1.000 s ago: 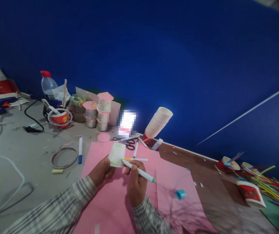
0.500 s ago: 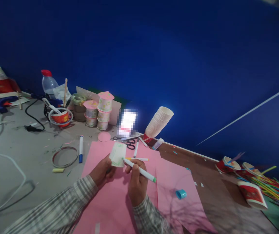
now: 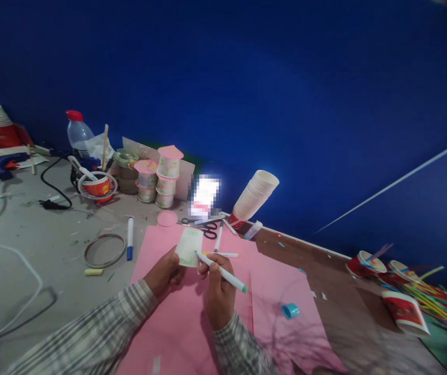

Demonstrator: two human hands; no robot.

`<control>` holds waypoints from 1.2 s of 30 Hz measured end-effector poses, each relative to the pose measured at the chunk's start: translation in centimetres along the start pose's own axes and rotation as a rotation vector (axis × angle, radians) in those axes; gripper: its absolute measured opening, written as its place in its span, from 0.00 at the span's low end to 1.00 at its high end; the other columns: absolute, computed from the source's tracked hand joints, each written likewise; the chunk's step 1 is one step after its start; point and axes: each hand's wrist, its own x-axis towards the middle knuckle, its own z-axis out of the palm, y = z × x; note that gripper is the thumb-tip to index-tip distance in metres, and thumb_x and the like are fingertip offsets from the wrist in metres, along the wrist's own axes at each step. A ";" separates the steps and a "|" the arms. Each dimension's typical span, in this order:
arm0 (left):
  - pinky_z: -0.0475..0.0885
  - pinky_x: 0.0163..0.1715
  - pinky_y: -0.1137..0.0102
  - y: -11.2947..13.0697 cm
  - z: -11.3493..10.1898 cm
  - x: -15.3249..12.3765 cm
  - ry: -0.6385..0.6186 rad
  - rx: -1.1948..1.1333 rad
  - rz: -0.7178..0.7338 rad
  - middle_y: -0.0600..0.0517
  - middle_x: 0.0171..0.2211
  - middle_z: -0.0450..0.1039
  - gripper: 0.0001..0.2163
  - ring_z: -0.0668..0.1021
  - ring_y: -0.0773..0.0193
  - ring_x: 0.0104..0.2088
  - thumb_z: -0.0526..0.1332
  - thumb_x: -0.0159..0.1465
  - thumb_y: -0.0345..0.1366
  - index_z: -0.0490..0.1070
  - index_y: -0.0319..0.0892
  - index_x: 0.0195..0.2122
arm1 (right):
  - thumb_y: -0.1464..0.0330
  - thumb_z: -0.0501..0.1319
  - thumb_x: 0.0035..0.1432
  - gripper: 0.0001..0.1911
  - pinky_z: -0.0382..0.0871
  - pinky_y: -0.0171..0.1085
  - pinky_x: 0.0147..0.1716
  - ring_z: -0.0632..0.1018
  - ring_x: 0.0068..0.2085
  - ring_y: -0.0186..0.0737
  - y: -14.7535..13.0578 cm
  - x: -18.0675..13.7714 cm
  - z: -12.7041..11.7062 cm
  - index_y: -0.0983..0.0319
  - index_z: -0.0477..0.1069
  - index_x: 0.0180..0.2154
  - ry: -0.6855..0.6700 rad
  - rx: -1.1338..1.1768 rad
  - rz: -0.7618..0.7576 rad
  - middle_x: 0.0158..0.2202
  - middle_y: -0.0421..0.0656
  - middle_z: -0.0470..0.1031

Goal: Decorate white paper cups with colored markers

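Note:
My left hand (image 3: 168, 272) grips a white paper cup (image 3: 189, 249) by its left side, over pink paper (image 3: 176, 323). Green marks run along one edge of the cup, and a green outline shows near the opposite edge. In my right hand (image 3: 220, 291) is a white marker pen (image 3: 227, 276) with a green end, its tip at the cup's surface. Just beyond the cup lie scissors (image 3: 210, 229), a white marker (image 3: 218, 237) and a yellow-tipped marker (image 3: 227, 255).
Decorated cup towers (image 3: 166, 179) stand at the back beside a lit, blurred screen (image 3: 205, 195). A tall stack of paper cups (image 3: 255, 195) leans near the blue wall. A tape roll (image 3: 104, 251) and blue-capped marker (image 3: 130, 238) lie left; a turquoise ring-shaped piece (image 3: 290, 311) lies right.
The marker in my right hand has shifted slightly left and its rear end has dipped a little. My left hand and the cup stay almost in place.

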 end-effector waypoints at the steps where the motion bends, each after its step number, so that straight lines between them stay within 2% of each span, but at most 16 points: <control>1: 0.49 0.05 0.75 0.0 0.0 0.0 0.002 -0.007 -0.008 0.62 0.09 0.56 0.29 0.50 0.73 0.09 0.58 0.41 0.58 0.69 0.39 0.36 | 0.66 0.54 0.57 0.09 0.69 0.36 0.19 0.74 0.21 0.40 0.0 0.0 0.0 0.60 0.72 0.33 -0.003 0.000 -0.001 0.20 0.38 0.73; 16: 0.49 0.06 0.74 -0.2 -0.2 0.1 0.039 -0.010 -0.024 0.63 0.07 0.53 0.26 0.50 0.72 0.08 0.56 0.44 0.57 0.69 0.40 0.34 | 0.65 0.54 0.57 0.10 0.69 0.36 0.18 0.73 0.19 0.39 -0.1 -0.3 -0.2 0.60 0.72 0.33 -0.025 -0.039 -0.018 0.19 0.38 0.72; 24: 0.47 0.07 0.75 0.0 -0.2 0.1 0.056 -0.068 -0.084 0.64 0.06 0.51 0.21 0.48 0.73 0.09 0.56 0.45 0.54 0.69 0.42 0.31 | 0.62 0.54 0.56 0.11 0.71 0.36 0.20 0.75 0.22 0.41 -0.3 -0.1 0.0 0.60 0.72 0.33 0.103 0.033 0.020 0.21 0.39 0.73; 29: 0.47 0.07 0.74 -0.1 -0.4 0.2 0.014 -0.071 -0.053 0.64 0.07 0.52 0.24 0.47 0.73 0.09 0.56 0.43 0.57 0.69 0.42 0.32 | 0.65 0.55 0.56 0.10 0.70 0.36 0.19 0.74 0.20 0.39 -0.2 -0.2 0.0 0.60 0.73 0.34 0.056 0.030 0.007 0.22 0.40 0.75; 36: 0.47 0.07 0.74 -0.2 -0.4 0.2 0.004 -0.095 -0.025 0.64 0.09 0.54 0.29 0.47 0.74 0.09 0.59 0.41 0.57 0.69 0.39 0.37 | 0.67 0.55 0.55 0.08 0.68 0.34 0.17 0.71 0.18 0.37 -0.4 -0.2 0.0 0.59 0.73 0.32 0.001 0.044 0.001 0.19 0.38 0.73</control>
